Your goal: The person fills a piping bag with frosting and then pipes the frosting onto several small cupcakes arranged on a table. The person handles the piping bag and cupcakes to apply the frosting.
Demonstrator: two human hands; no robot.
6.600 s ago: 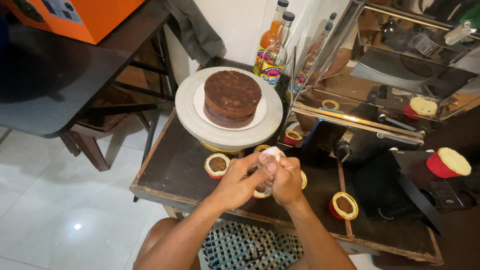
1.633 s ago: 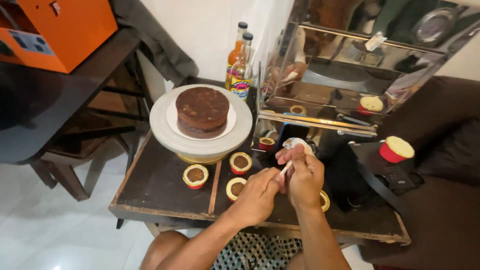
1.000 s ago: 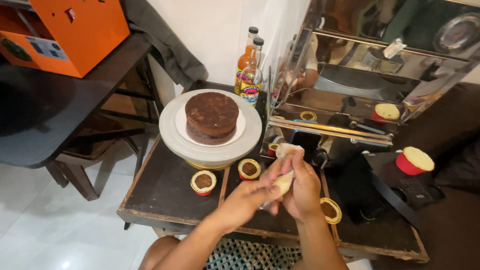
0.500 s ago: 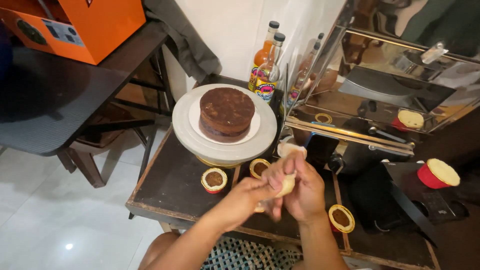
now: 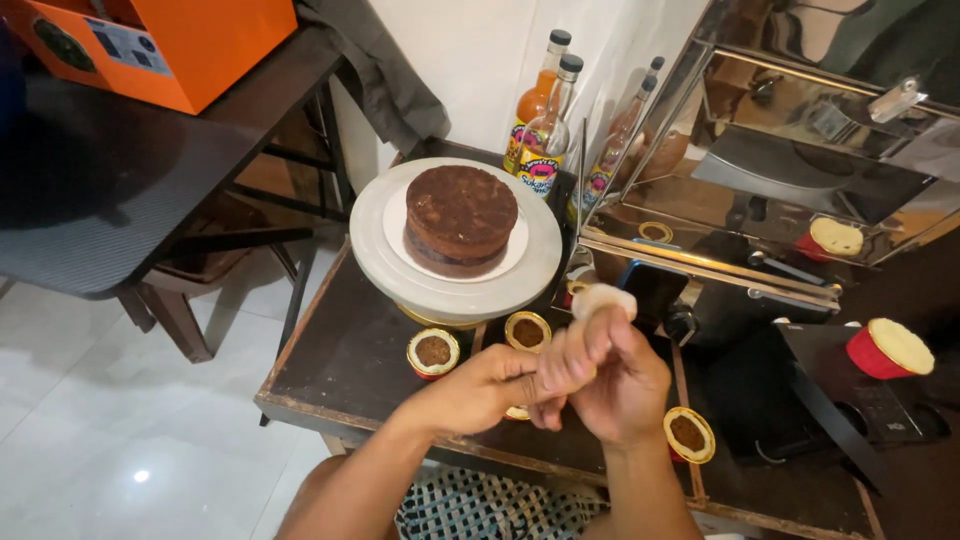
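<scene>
Both hands have risen slightly: the right hand (image 5: 625,385) grips the piping bag (image 5: 590,320) upright, the left hand (image 5: 480,385) pinching its lower end, above the cups (image 5: 432,352) on the desk (image 5: 340,360).

Both forearms bare, no sleeves, no watch or rings seen. Left hand (image 5: 478,385), right hand (image 5: 620,385). Black-and-white checked shorts (image 5: 490,505) at 6 o'clock, bare knee beside.
</scene>
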